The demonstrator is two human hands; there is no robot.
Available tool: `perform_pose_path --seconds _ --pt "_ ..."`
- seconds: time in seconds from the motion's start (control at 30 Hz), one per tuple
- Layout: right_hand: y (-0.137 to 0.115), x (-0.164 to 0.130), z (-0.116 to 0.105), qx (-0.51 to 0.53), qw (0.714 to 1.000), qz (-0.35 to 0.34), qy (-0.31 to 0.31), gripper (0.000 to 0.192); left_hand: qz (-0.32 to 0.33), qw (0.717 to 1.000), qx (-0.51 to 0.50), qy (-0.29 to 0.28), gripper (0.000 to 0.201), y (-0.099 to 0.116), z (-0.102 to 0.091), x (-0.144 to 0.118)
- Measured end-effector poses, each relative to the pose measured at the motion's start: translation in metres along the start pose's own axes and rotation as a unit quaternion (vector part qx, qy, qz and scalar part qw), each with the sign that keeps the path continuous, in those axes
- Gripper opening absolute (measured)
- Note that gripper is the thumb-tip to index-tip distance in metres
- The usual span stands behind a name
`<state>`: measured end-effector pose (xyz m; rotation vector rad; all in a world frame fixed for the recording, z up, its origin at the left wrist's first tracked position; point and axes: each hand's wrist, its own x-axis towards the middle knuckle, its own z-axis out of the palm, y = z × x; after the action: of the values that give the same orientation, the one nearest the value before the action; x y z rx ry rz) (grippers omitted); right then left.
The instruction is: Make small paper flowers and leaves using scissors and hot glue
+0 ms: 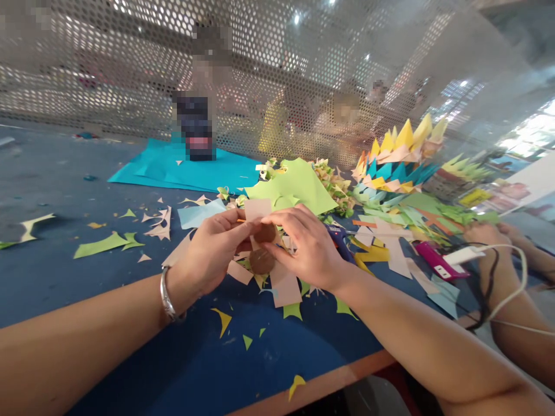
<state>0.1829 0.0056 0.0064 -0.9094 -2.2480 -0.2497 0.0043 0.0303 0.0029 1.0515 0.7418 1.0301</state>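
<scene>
Just in front of the green paper sheet (299, 188), the left hand (212, 254) and right hand (303, 245) pinched a pale pink paper strip (256, 209) against a brown cardboard disc (264, 233), seemingly steadying both.

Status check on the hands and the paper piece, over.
Left hand and right hand both pinching pink paper piece with brown discs. Paper scraps litter table.

A dark blue table (52, 271) is strewn with green, yellow and peach paper scraps (106, 242). A large turquoise paper sheet (165, 170) lies near a perforated metal screen (130, 69). Stacked multicoloured spiky paper crowns (399, 167) stand at right, near a pink glue gun (436, 261).
</scene>
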Motion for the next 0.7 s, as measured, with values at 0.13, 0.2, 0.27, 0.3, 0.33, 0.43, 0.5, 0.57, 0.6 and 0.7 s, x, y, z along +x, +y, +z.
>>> perform_pose_path --seconds 0.13,0.2,0.27,0.3,0.33,0.43,0.5,0.57,0.6,0.7 --pt "0.001 0.000 0.001 -0.001 1.000 0.001 -0.002 0.019 0.000 1.000 0.020 0.005 0.024 -0.002 -0.001 0.001" --pt "0.001 -0.001 0.001 0.000 1.000 0.000 -0.003 0.019 0.004 1.000 0.028 0.002 0.024 -0.002 -0.001 0.000" --pt "0.001 -0.001 0.001 0.004 1.000 0.001 0.001 0.019 0.011 0.999 0.039 0.006 0.020 -0.002 -0.001 0.000" --pt "0.001 -0.001 0.001 0.007 1.000 0.002 0.002 0.018 0.017 0.999 0.045 0.014 0.017 -0.001 -0.001 0.001" --pt "0.000 -0.001 0.000 0.010 1.000 0.003 0.003 0.018 0.024 0.998 0.051 0.027 0.015 -0.001 -0.002 0.001" --pt "-0.004 -0.001 -0.001 0.031 0.999 0.006 -0.022 0.018 0.063 0.994 0.052 0.073 0.010 0.001 -0.005 0.006" --pt "-0.007 -0.001 -0.001 0.059 0.995 -0.005 -0.079 0.019 0.085 0.991 0.043 0.099 0.011 0.002 -0.008 0.011" --pt "-0.009 -0.002 0.000 0.088 0.985 -0.021 -0.146 0.024 0.093 0.989 0.033 0.110 0.014 0.001 -0.011 0.014" --pt "-0.010 -0.002 0.000 0.097 0.980 -0.024 -0.169 0.026 0.093 0.989 0.030 0.109 0.015 0.001 -0.011 0.015" --pt "-0.008 -0.002 0.000 0.095 0.978 0.006 -0.185 0.026 0.090 0.991 0.025 0.092 0.020 0.000 -0.011 0.015"
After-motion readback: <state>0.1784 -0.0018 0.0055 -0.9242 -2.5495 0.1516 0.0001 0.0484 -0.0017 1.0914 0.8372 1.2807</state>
